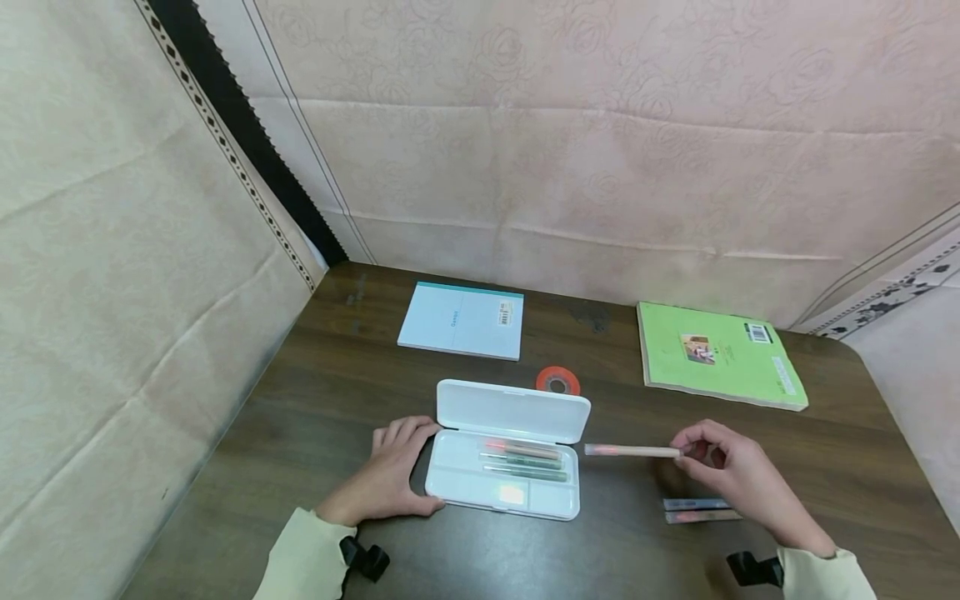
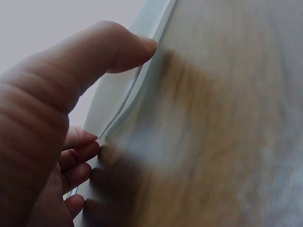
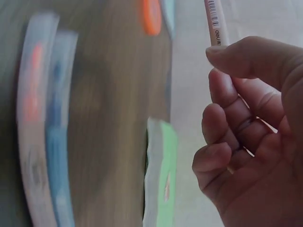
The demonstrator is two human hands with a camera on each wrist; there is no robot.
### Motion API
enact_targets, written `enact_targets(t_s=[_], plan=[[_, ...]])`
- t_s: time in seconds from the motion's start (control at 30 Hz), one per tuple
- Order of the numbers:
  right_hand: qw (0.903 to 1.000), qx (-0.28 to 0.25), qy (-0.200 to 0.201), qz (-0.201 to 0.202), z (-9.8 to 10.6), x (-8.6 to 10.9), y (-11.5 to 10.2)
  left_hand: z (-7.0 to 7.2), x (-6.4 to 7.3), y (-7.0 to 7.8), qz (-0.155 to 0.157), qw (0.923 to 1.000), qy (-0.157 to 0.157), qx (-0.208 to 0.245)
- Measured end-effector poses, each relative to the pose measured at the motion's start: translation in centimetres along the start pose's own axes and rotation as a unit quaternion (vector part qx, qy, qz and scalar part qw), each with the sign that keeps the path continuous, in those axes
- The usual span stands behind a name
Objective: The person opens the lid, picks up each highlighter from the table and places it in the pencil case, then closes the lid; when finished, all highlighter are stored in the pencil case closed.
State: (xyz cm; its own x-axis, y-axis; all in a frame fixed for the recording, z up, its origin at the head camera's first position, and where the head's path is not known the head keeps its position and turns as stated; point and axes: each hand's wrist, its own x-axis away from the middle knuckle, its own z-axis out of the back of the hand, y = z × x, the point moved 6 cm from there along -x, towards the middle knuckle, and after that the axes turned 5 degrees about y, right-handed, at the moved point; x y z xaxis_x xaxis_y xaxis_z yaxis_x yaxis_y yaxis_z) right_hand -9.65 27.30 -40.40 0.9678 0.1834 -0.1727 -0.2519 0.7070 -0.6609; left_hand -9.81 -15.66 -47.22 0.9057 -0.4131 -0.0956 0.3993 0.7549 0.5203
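One pen (image 1: 632,451) is pinched by R hand (image 1: 727,467), just right of open pen case (image 1: 463,485), whose left end is held betw. L hand's (image 1: 397,475) thumb & fingers. It's prob. being packed; lowering into case would be req'd next. Pen's slim, pale beige, w/ pinkish end.

The desk (image 1: 615,554) is cut off at its near edge, fine print on the green book (image 1: 731,367) is illegible, and the right wrist view blurs two pens (image 3: 34,120) and crops the held pen (image 3: 214,23).
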Motion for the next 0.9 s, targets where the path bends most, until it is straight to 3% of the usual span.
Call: enact_targets(t_s=[0.27, 0.5, 0.9], plan=[[0.9997, 0.005, 0.018, 0.017, -2.1, 0.0, -2.5, -0.2, 0.0, -0.2, 0.0, 1.0, -0.002, -0.003], [0.9992, 0.004, 0.003, -0.039, -4.7, -0.2, -4.4, -0.1, 0.0, -0.1, 0.005, 1.0, -0.007, 0.004], [0.9987, -0.006, -0.002, -0.051, -9.5, 0.1, -8.5, 0.0, 0.0, 0.0, 0.006, 0.9999, -0.006, 0.008]])
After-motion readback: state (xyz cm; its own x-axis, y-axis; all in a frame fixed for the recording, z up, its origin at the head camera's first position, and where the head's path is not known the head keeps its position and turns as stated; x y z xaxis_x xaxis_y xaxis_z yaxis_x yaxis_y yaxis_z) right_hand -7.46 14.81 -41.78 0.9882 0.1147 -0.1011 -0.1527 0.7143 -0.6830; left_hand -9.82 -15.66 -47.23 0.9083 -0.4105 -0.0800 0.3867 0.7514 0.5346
